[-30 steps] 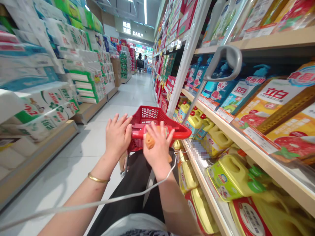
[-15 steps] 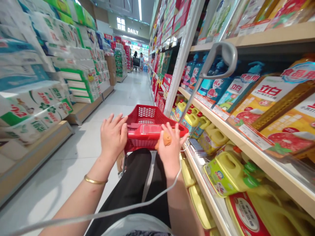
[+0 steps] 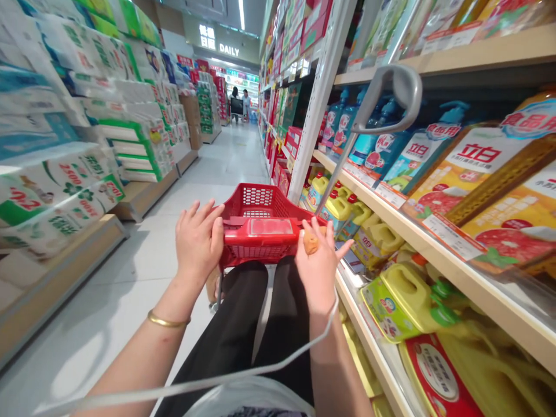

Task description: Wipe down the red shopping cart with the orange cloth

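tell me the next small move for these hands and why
Perhaps ease the red cart slightly left: the left hand and right hand are near opposite ends of its handle, its right side looks close to the shelves, and floor shows leftward.

A red shopping cart (image 3: 258, 200) stands at the middle of the frame, its red handle (image 3: 260, 231) nearest the person. The left hand (image 3: 196, 246) rests at the handle's left end, fingers stretched out, a gold bangle (image 3: 167, 320) around that forearm. The right hand (image 3: 318, 272) is at the other end, fingers splayed, with a small orange thing (image 3: 311, 243) showing beside the thumb; I can't make out what it is. A pale cable (image 3: 278, 366) runs from lower left up to the right wrist. Paper packs (image 3: 61, 185) crowd the left side; yellow jugs (image 3: 397, 298) line the lower right. Top centre, a lit sign (image 3: 229, 50) reads DAILY.
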Available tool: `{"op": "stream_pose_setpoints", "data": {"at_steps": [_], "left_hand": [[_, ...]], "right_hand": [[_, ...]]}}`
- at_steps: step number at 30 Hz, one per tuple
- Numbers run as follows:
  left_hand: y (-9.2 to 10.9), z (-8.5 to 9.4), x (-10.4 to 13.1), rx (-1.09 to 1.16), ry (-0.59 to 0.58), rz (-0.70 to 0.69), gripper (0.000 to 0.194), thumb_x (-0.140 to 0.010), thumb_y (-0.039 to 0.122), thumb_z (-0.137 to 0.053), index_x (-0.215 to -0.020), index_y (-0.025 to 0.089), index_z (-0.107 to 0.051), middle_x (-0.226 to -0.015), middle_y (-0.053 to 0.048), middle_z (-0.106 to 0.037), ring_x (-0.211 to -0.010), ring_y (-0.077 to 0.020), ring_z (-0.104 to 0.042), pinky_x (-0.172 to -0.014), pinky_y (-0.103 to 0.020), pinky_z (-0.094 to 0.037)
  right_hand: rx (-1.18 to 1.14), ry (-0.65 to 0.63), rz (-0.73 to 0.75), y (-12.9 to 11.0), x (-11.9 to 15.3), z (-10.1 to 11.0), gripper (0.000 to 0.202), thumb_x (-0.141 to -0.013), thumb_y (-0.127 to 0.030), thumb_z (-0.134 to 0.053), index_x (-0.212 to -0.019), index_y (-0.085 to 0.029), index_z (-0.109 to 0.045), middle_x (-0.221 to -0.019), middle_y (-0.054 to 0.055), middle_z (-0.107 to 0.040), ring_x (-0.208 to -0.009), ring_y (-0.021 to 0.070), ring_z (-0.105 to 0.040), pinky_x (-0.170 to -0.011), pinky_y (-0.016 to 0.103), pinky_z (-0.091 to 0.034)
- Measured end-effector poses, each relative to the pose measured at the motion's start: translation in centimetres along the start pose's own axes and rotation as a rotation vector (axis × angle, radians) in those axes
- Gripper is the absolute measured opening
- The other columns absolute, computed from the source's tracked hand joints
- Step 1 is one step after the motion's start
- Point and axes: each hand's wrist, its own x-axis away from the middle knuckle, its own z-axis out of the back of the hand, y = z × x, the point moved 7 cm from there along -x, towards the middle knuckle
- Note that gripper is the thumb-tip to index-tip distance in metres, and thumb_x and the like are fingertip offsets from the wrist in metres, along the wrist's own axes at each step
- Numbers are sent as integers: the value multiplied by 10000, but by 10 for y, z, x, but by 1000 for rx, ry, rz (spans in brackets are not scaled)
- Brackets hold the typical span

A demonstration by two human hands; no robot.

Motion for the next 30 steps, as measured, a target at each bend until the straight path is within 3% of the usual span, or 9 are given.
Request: {"op": "stream_pose_setpoints", "data": {"at_steps": [5,7,9,14,16,18,24,27,30], "left_hand": [[-1,0,0,-26,-37,-21,494,-1096,432,-363,-1427,268,-690,-1529,-103,-644,-1539,-319,-461,-1285,-590,-294],[-1,1,0,-47,-61,-39,493,-1095,431,-361,-1431,273,-685,-1526,-96,-647,-1536,-318,-466,-1283,-587,-301],[0,3,0,-61,-74,-52,487,-1095,425,-364,-1429,274,-685,-1522,-93,-651,-1529,-317,-476,-1283,-580,-307],[1,1,1,-36,-48,-39,475,-1093,410,-373,-1419,275,-691,-1525,-91,-648,-1532,-319,-469,-1288,-590,-298],[1,0,1,-18,-28,-17,473,-1093,413,-375,-1402,271,-703,-1525,-90,-648,-1538,-322,-460,-1291,-589,-293],[1,-1,0,-7,-18,0,474,-1093,417,-376,-1393,265,-711,-1520,-94,-652,-1540,-322,-456,-1294,-586,-287],[0,1,0,-40,-62,-26,492,-1094,427,-363,-1426,266,-688,-1530,-103,-643,-1535,-326,-462,-1288,-595,-284],[-1,2,0,-61,-77,-48,490,-1096,426,-366,-1433,263,-683,-1528,-106,-644,-1527,-331,-473,-1280,-596,-296],[-2,0,0,-50,-76,-55,480,-1095,412,-381,-1428,251,-686,-1530,-111,-641,-1527,-338,-471,-1281,-597,-298]], "right_hand": [[-144,-188,327,-97,26,-34,413,-1086,-393,-516,-1485,-380,-620,-1638,-26,-533,-1641,267,-285,-1310,705,125],[-183,-208,383,-114,27,-38,407,-1081,-387,-531,-1475,-369,-629,-1627,-27,-548,-1634,250,-302,-1319,680,134],[-184,-188,351,-102,18,-34,410,-1086,-391,-523,-1480,-354,-629,-1627,-15,-549,-1628,255,-315,-1321,683,123],[-41,-34,8,-6,-8,-10,456,-1120,-423,-400,-1512,-325,-611,-1696,30,-453,-1647,340,-253,-1260,807,77],[0,4,-76,12,-10,-5,469,-1122,-426,-382,-1522,-318,-601,-1735,30,-382,-1662,380,-179,-1231,850,54],[-12,-13,-35,-1,-5,-9,462,-1119,-427,-399,-1526,-331,-597,-1750,15,-348,-1671,385,-133,-1235,851,40],[-156,-173,335,-99,17,-34,416,-1077,-409,-539,-1484,-391,-624,-1678,-29,-481,-1656,280,-238,-1315,714,90],[-165,-161,288,-81,7,-28,388,-1086,-417,-529,-1451,-378,-653,-1633,-19,-543,-1628,267,-316,-1312,706,108],[-92,-63,79,-19,-10,-13,392,-1108,-411,-466,-1431,-343,-678,-1617,13,-562,-1618,298,-337,-1286,761,89]]}}
